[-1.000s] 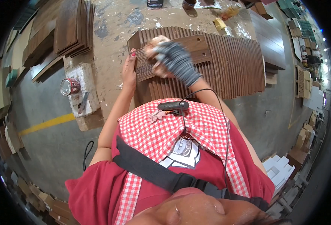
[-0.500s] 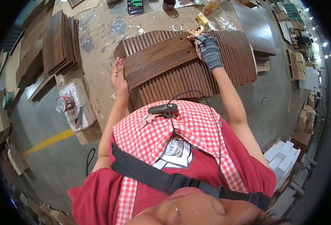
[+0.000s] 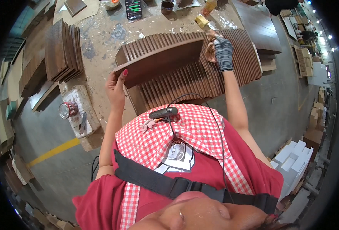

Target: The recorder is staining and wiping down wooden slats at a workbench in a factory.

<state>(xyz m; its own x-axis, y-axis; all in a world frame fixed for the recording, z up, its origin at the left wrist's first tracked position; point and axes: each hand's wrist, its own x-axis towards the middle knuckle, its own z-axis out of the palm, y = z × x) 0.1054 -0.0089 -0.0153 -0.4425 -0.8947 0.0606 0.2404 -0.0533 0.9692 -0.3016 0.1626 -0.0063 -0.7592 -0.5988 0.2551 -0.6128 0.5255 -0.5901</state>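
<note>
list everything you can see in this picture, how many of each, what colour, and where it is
Wooden panel: one, dark brown, lifted above the row of boards, held at its left end.
Row of boards on edge: many, brown, on the workbench centre.
Stack of boards: one stack, dark brown, left on the bench.
Workbench: one, beige, paint-spattered.
Can: one, red with silver top, on a block at the left.
Floor stripe: one, yellow, lower left.
White blocks: several, lower right floor.
Cloth: one, brownish, in the gloved hand.
Left hand: bare, red nails, gripping the panel's corner.
Right hand: grey glove, holding the cloth against the boards.
</note>
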